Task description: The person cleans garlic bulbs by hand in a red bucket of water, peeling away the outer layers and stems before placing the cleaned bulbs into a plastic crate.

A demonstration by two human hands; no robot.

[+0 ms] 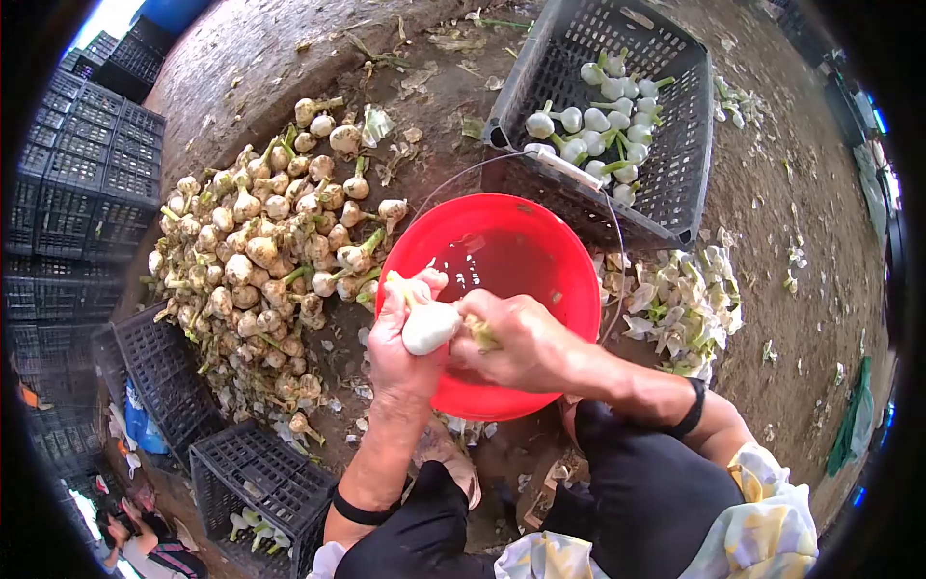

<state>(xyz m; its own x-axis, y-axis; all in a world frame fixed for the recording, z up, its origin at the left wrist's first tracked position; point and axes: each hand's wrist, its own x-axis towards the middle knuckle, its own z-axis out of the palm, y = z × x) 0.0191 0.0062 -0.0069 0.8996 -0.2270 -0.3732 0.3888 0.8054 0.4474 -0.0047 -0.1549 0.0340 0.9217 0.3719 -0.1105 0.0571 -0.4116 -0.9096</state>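
Over the red bucket (pixel 511 403), which holds brownish water, my left hand (pixel 394 333) is closed around a clean white garlic bulb (pixel 427 330). My right hand (pixel 521 338) is a fist pressed near the bulb's side, with pale yellow-green garlic skin (pixel 481 333) poking out between its fingers. Whether that skin is still joined to the bulb is hidden by the fingers. To the left lies a big heap of unpeeled, soil-stained garlic (pixel 260 251). Peeled white bulbs (pixel 598 121) lie in the black crate (pixel 680 154) beyond the bucket.
A pile of stripped garlic skins (pixel 690 304) lies right of the bucket. At lower left stands another black crate (pixel 265 482) with some white bulbs inside. Stacked black crates (pixel 82 174) line the left side. Another person (pixel 145 540) sits at the bottom left.
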